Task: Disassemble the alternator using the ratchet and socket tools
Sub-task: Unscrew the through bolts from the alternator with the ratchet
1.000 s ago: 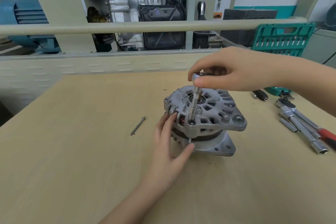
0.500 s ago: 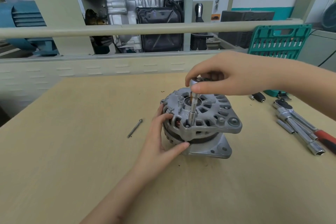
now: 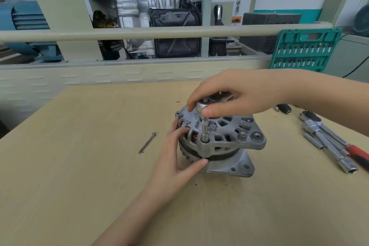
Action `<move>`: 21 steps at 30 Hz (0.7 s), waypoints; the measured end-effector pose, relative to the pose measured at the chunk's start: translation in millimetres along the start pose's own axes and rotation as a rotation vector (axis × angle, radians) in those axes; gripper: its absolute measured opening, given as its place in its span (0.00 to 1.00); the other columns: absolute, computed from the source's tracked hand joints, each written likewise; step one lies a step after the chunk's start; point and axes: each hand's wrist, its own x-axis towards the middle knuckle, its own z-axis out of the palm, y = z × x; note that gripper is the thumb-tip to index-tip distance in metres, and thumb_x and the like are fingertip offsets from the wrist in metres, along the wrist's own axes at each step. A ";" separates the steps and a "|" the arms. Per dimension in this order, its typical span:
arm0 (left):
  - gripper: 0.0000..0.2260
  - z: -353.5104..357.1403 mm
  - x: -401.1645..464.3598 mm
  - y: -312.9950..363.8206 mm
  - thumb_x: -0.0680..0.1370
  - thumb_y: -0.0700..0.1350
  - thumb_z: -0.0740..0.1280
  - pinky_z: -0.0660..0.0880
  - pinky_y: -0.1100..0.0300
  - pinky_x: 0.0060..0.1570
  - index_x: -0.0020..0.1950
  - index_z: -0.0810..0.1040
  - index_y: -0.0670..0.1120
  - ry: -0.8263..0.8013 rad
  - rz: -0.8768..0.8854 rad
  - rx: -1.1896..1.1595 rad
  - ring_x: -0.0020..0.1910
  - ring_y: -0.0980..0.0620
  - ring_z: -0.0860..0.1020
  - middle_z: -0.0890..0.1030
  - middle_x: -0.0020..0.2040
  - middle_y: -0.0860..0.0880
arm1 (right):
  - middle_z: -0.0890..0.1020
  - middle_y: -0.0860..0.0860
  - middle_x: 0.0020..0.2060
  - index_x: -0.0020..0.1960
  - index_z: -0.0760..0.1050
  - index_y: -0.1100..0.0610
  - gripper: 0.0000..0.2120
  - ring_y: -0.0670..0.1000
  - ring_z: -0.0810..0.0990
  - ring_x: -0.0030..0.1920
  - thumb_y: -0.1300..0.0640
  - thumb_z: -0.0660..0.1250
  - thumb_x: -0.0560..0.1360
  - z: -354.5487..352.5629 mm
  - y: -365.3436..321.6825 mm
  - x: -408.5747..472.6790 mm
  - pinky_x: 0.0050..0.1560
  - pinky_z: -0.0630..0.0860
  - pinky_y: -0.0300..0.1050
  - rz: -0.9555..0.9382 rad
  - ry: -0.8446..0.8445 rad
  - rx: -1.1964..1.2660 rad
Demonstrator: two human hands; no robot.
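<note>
Your grey cast-aluminium alternator [image 3: 221,142] sits at the centre of the frame on the pale wooden bench [image 3: 79,185]. Your left hand [image 3: 177,158] cups its left side, fingers spread against the housing, thumb pressed to the lower rim. Your right hand [image 3: 229,98] pinches the round head of the chrome ratchet [image 3: 201,106], whose slim steel socket [image 3: 204,132] stands upright on a housing bolt. A long loose bolt [image 3: 147,143] lies left of centre; chrome extension bars [image 3: 329,146] lie at right.
</note>
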 end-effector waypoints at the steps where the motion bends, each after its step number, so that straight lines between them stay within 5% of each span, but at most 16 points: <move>1: 0.26 0.0 0.0 -0.3 0.67 0.60 0.69 0.55 0.72 0.67 0.60 0.61 0.70 0.000 0.003 0.004 0.73 0.63 0.54 0.54 0.73 0.64 | 0.77 0.36 0.50 0.59 0.75 0.51 0.16 0.36 0.74 0.51 0.48 0.58 0.75 0.4 1.1 0.5 0.52 0.68 0.27 0.000 0.002 0.018; 6: 0.26 1.1 -1.1 -0.4 0.67 0.60 0.69 0.54 0.73 0.67 0.59 0.60 0.72 0.002 0.002 0.008 0.73 0.63 0.53 0.53 0.74 0.64 | 0.78 0.39 0.43 0.55 0.76 0.51 0.12 0.38 0.74 0.43 0.48 0.60 0.76 8.9 -1.8 -7.1 0.45 0.69 0.29 0.029 0.101 -0.008; 11: 0.26 2.1 -2.2 0.1 0.66 0.60 0.69 0.54 0.76 0.65 0.58 0.60 0.75 0.021 -0.005 0.007 0.72 0.66 0.54 0.52 0.71 0.71 | 0.79 0.46 0.39 0.52 0.74 0.51 0.22 0.47 0.75 0.39 0.40 0.50 0.71 19.3 -16.3 -5.9 0.40 0.72 0.43 0.125 0.218 -0.237; 17: 0.26 1.6 -3.2 1.7 0.66 0.62 0.68 0.55 0.78 0.63 0.58 0.59 0.76 0.015 -0.036 0.018 0.71 0.67 0.55 0.52 0.71 0.72 | 0.77 0.43 0.35 0.49 0.75 0.49 0.17 0.41 0.73 0.35 0.41 0.54 0.73 18.9 -7.9 -7.0 0.37 0.68 0.42 0.115 0.225 -0.082; 21: 0.26 1.5 -2.4 1.1 0.66 0.61 0.69 0.55 0.78 0.63 0.58 0.59 0.75 0.026 -0.019 0.006 0.72 0.67 0.54 0.52 0.70 0.74 | 0.75 0.47 0.29 0.40 0.71 0.49 0.19 0.47 0.70 0.33 0.37 0.48 0.69 29.5 -4.9 -5.4 0.34 0.67 0.43 0.087 0.329 -0.221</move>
